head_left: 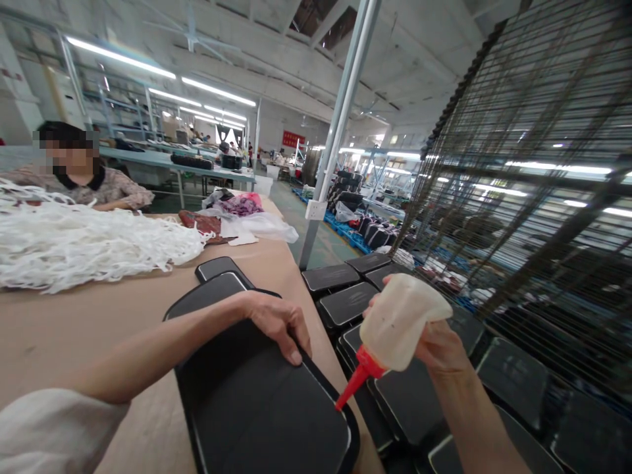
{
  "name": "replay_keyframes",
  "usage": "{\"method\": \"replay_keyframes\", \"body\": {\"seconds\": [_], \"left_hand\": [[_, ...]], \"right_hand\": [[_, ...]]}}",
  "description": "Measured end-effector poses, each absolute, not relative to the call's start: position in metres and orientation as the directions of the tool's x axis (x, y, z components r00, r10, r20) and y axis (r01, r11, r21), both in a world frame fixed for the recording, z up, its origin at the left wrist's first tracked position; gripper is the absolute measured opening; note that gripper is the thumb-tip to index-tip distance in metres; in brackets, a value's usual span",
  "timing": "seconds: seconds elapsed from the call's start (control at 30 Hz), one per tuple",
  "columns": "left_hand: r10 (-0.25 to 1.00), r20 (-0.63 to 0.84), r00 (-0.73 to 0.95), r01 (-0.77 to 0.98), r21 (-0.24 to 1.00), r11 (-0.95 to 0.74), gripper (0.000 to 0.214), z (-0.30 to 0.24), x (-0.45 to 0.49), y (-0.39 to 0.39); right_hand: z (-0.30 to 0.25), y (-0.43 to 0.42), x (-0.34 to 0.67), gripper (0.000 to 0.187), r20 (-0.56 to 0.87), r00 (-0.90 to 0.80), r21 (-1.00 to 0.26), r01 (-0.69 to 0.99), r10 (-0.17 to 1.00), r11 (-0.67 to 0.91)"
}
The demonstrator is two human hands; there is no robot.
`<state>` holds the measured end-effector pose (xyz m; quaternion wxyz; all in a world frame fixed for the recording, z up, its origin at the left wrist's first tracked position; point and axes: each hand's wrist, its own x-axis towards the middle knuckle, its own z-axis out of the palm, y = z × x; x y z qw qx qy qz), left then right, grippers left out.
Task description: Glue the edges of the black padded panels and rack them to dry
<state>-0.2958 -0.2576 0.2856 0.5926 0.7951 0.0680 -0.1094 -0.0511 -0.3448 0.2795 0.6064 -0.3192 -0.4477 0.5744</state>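
A large black rounded panel [257,408] lies flat on the brown table [74,322] in front of me. My left hand [279,322] rests on its upper edge, fingers curled over the rim and pressing it down. My right hand [434,342] grips a translucent squeeze bottle [397,319] with a red nozzle [353,385]. The bottle is tilted down to the left. The nozzle tip touches the panel's right rim.
A second black panel [220,268] lies just beyond the first. Several more panels [345,303] are stacked to the right, beside a wire rack [533,197]. A white strap pile [83,243] covers the table's left. A person [79,171] sits behind it. A metal pole [340,125] rises ahead.
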Motion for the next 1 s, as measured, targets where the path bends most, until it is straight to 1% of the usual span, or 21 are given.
{"method": "replay_keyframes", "body": {"seconds": [0.07,0.2,0.4,0.5,0.63,0.73,0.83,1.0], "left_hand": [[-0.028,-0.256,0.966,0.237,0.928,-0.286,0.040,0.286,-0.298,-0.257],[-0.018,-0.247,0.969,0.231,0.928,-0.293,0.042,0.285,-0.301,-0.257],[-0.019,-0.234,0.972,0.218,0.930,-0.295,0.042,0.284,-0.304,-0.255],[-0.003,-0.227,0.974,0.217,0.933,-0.287,0.041,0.284,-0.307,-0.253],[0.061,-0.203,0.977,0.212,0.942,-0.259,0.038,0.281,-0.312,-0.251],[0.105,-0.198,0.975,0.219,0.941,-0.259,0.037,0.277,-0.316,-0.247],[0.134,-0.209,0.969,0.238,0.937,-0.256,0.039,0.271,-0.322,-0.242],[0.208,-0.204,0.957,0.257,0.927,-0.272,0.039,0.260,-0.331,-0.235]], "right_hand": [[0.278,-0.340,-0.051,0.064,0.186,-0.097,-0.905,-0.404,0.978,0.132],[0.276,-0.332,-0.049,0.065,0.185,-0.148,-0.933,-0.338,0.972,0.126],[0.276,-0.331,-0.052,0.069,0.176,-0.086,-0.943,-0.301,0.981,0.142],[0.267,-0.332,-0.048,0.066,0.193,-0.026,-0.934,-0.311,0.981,0.175],[0.253,-0.334,-0.038,0.066,0.220,0.071,-0.907,-0.352,0.973,0.231],[0.250,-0.340,-0.038,0.068,0.257,0.138,-0.891,-0.349,0.956,0.290],[0.252,-0.350,-0.044,0.064,0.239,0.194,-0.894,-0.338,0.951,0.293],[0.244,-0.363,-0.047,0.059,0.223,0.351,-0.889,-0.310,0.909,0.337]]}}
